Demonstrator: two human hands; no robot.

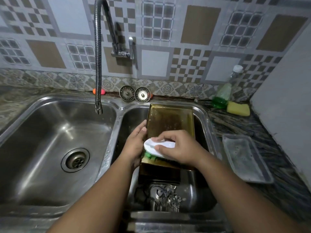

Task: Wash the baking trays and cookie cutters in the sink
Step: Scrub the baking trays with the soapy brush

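The sink (42,132) has two basins, and the work is in the right one. The baking tray (170,120), gold in colour, stands tilted there, its far end propped on the back rim and its near end lower in the basin. That slant is the main risk. A wet tray leaning on smooth steel can slide if it is pushed hard, and it would drop onto whatever lies below.

A grey tray (244,158) lies flat on the table (252,125) to the right, just beside the sink's rim. A swinging right elbow could nudge it.

The left hand (134,143) grips the gold tray's left edge, thumb over the rim. If that wet hold slips, the scrubbing force can twist the tray loose. The right hand (181,148) is curled round a white brush (158,146), its green bristles pressed on the tray's lower part. Bearing down too hard here pushes the tray downhill.

The cookie cutters (168,195) lie in a heap at the bottom of the basin, just below the tray's near end. A falling tray could bend them, and their thin metal edges could nick fingers that reach in blind.
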